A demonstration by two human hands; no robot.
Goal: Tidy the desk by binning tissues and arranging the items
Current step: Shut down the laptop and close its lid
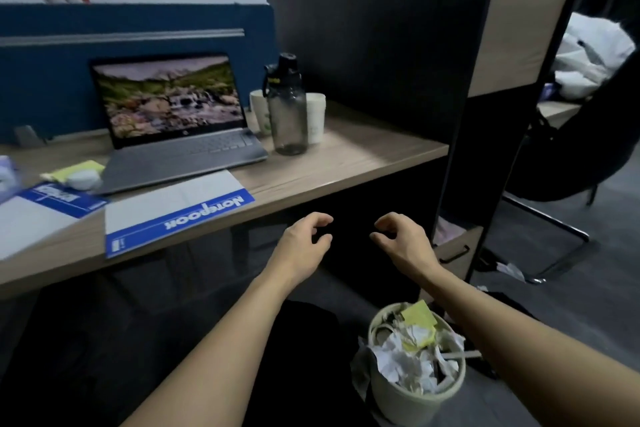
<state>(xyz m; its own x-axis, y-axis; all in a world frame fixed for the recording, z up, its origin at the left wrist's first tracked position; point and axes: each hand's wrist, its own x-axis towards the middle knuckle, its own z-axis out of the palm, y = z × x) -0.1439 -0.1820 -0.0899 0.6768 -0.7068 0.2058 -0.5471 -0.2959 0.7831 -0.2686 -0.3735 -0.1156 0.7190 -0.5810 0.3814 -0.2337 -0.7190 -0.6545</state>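
Both my hands hover below the desk's front edge, empty, fingers loosely curled and apart: my left hand (pixel 304 239) and my right hand (pixel 401 239). On the floor at lower right stands a pale bin (pixel 408 399) heaped with crumpled white tissues (pixel 405 360) and a yellow-green note. On the wooden desk (pixel 363 156) lie a blue-and-white notebook (pixel 173 208) overhanging the front edge, a second notebook (pixel 45 208) to its left, an open laptop (pixel 180 128), a dark water bottle (pixel 287 107) and two white cups (pixel 317 114). A crumpled tissue (pixel 85 178) rests on a yellow-green pad left of the laptop.
A tall dark cabinet side (pixel 381 45) closes the desk on the right. A blue partition (pixel 52 80) runs behind the desk. A black chair (pixel 581 149) stands at right, with a tissue scrap (pixel 510 270) on the floor near its base. A tissue box is at the far left edge.
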